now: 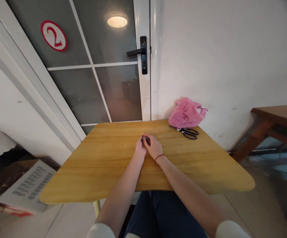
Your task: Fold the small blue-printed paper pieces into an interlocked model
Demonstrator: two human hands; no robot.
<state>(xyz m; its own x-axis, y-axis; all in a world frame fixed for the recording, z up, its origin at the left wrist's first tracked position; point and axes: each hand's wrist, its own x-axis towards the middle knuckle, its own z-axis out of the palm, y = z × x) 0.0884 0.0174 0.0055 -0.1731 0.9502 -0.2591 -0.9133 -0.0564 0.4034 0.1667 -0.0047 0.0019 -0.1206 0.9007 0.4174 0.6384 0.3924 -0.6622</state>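
Observation:
My left hand (140, 146) and my right hand (155, 147) meet over the middle of the wooden table (103, 158). Between their fingers is a small dark, shiny object (146, 139), mostly covered, so its kind does not show. Both hands are closed around it, fingertips together. A red cord circles my right wrist. Farther right on the tabletop lie black-handled scissors (190, 133), their blades partly hidden by a crumpled pink cloth (186, 114).
Beyond the table's far edge stands a glass-paned door with a black handle (143, 54). A white wall is behind the cloth. An open cardboard box (29, 188) sits on the floor at left. Another wooden table (282, 114) stands at right.

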